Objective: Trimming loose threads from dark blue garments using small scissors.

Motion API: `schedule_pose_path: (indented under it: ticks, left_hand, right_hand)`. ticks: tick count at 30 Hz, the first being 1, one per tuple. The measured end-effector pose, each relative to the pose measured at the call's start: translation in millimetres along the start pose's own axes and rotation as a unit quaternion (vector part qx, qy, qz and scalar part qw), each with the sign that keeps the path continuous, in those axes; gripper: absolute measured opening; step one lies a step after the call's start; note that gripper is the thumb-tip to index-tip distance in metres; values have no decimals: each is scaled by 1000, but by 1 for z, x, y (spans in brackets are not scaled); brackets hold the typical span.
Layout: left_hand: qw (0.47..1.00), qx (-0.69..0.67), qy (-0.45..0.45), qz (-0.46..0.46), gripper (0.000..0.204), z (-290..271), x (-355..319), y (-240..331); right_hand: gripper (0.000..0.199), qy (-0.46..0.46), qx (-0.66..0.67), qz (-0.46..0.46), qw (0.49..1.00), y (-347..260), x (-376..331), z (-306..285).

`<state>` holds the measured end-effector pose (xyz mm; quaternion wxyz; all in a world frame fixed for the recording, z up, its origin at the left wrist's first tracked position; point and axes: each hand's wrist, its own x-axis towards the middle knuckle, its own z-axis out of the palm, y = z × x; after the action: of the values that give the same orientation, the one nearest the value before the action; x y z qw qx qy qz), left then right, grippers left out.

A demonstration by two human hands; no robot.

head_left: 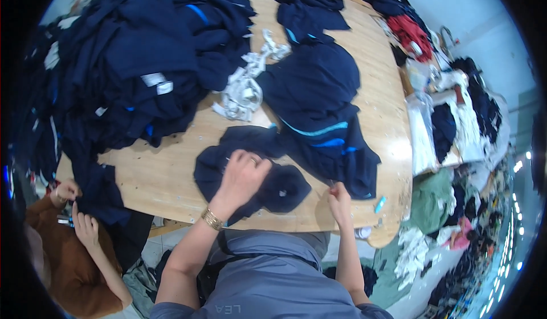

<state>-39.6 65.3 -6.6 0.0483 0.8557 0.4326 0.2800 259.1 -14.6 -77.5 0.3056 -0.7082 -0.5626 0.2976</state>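
Observation:
A dark navy garment [285,185] lies bunched on the table in front of me. My left hand [242,176], with a gold bracelet at its wrist, rests over it with curled fingers closed on the cloth; the fingertips are partly hidden. To the right, my right hand [340,202] is closed in a pinch at the table's near side, just below the lower end of another navy garment [325,85] with light-blue trim. Something thin and small shows at its fingertips, too fine to make out.
A large heap of navy garments [131,51] covers the table's left side. White fabric strips [242,94] lie mid-table. A small turquoise object [380,204] is near the right edge. At left a co-worker's hands [85,225] hold something small. Piled cloth [430,199] stands beyond the right edge.

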Motion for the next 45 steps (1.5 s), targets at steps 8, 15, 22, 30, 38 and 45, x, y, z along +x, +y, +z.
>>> schedule_pose_path:
  ticks: [8,15,22,30,38,45]
  left_hand:
    - [992,-71,99,-45,14,-30,-11,44]
    - [991,5,15,-136,45,-42,-32,0]
    - [947,-136,-4,-290,35,-34,-55,-30]
    - [955,-62,-54,-286,35,-33,-38,-17]
    - [995,13,16,-97,27,-11,-26,-6]
    - [971,4,180,-156,30,-35,-14,30]
  right_hand:
    - [39,-287,94,-111,947,-171,33,4]
    - [42,-31,30,-238,970,-132,29,9]
    - [43,-41,-237,-83,967,-94,24,-10]
    - [23,-128,71,-97,984,-159,38,-1]
    - [25,-166,-155,-216,950,-136,35,62]
    - [24,149,-85,-413,895,-148,37,51]
